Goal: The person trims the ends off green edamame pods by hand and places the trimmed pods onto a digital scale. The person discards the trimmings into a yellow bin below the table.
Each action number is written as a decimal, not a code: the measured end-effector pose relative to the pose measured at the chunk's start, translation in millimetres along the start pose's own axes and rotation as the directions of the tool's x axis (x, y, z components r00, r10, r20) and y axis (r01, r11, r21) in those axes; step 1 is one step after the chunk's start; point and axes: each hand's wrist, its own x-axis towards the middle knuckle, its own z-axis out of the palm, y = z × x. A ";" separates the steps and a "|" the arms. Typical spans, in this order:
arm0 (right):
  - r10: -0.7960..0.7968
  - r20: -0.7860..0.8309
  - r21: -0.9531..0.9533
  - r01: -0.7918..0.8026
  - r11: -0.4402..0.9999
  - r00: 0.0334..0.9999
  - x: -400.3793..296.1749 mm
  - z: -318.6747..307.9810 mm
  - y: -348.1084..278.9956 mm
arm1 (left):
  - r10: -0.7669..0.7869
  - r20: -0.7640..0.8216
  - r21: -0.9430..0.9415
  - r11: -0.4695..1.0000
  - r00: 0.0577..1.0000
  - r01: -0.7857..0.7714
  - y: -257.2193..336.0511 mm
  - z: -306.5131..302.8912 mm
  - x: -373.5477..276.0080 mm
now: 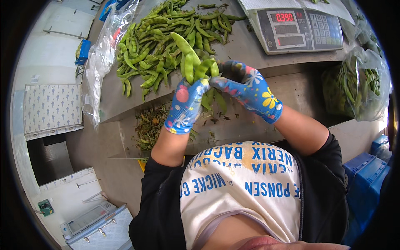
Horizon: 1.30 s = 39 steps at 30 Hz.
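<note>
Several green bean pods (pixel 189 61) stick up and hang down between my two hands, over the edge of a metal table. My left hand (pixel 187 100), in a blue flowered glove, is closed around the lower part of this bunch. Thumb and fingertips of my right hand (pixel 250 89), gloved the same way, meet at the bunch's right side; whether they grip a pod is hard to tell. Just beyond lies a large heap of green pods (pixel 156 40) on the metal table (pixel 114 97).
A digital scale (pixel 293 31) with lit red digits stands at the back right. Clear plastic bags (pixel 100 62) lie along the table's left edge. A filled plastic bag of pods (pixel 359 87) is at right, blue crates (pixel 365 181) below it. Plant scraps (pixel 150 125) lie in the trough nearer me.
</note>
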 end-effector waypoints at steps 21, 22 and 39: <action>-0.422 -0.174 -0.019 0.425 0.905 0.890 28.7 -68.5 -8.9 | -0.500 0.213 -0.392 0.743 0.839 0.542 -8.3 -23.3 -2.1; -0.422 -0.135 0.064 0.433 0.899 0.896 27.0 -70.0 -6.4 | -0.435 0.055 -0.399 0.816 0.899 0.419 -4.3 -15.5 0.7; 0.299 0.097 0.109 -0.309 0.945 0.949 7.7 -25.1 37.2 | -0.261 -0.320 -0.591 0.806 0.911 0.023 -6.2 -3.6 8.1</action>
